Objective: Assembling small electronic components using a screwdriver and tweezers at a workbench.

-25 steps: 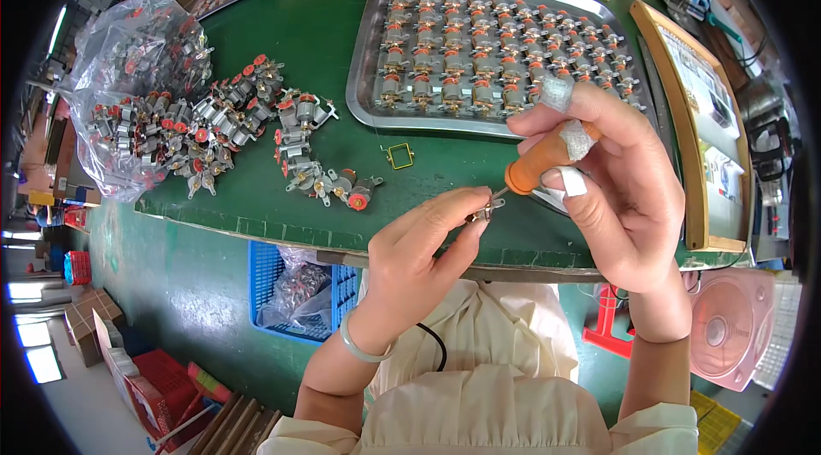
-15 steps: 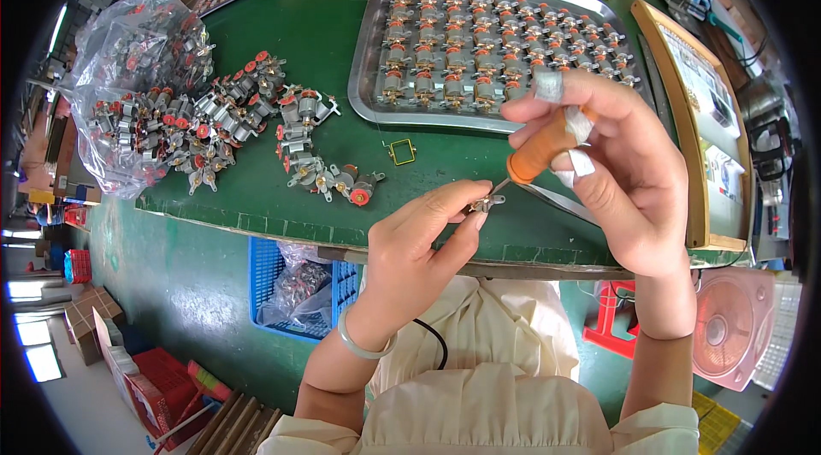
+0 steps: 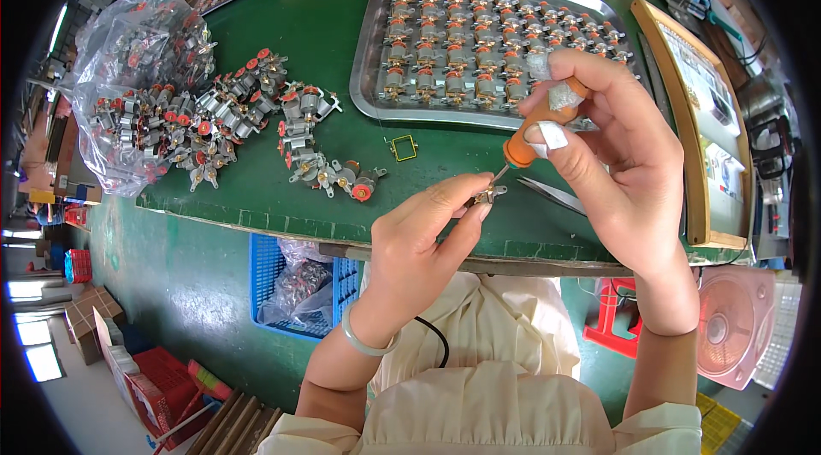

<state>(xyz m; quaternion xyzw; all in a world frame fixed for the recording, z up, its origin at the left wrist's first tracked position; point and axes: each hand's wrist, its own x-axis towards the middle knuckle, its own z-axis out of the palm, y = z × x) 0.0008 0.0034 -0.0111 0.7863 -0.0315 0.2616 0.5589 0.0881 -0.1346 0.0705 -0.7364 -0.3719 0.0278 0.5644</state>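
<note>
My left hand (image 3: 425, 231) pinches a small metal component (image 3: 490, 195) between thumb and fingertips, just above the table's front edge. An orange-handled screwdriver (image 3: 518, 150) is held in my right hand (image 3: 631, 166), tilted, with its thin shaft reaching down to that component. White tape wraps several of the right fingertips. Whether the screwdriver's tip sits in a screw is too small to tell. Beneath the right hand lies a pointed metal tool (image 3: 554, 195), partly covered. A little yellow square frame (image 3: 414, 147) rests on the table beyond my left hand.
Rows of small metal components with orange discs fill a steel tray (image 3: 363, 79) at the back. To the left, loose components (image 3: 299, 134) spill from a clear plastic bag (image 3: 96, 143). A wooden-framed board (image 3: 684, 113) stands at right; below the table is a blue crate (image 3: 264, 284).
The right hand has shifted slightly left and down, its fingers turned around the screwdriver handle. More of the pointed metal tool shows. My left hand has barely moved.
</note>
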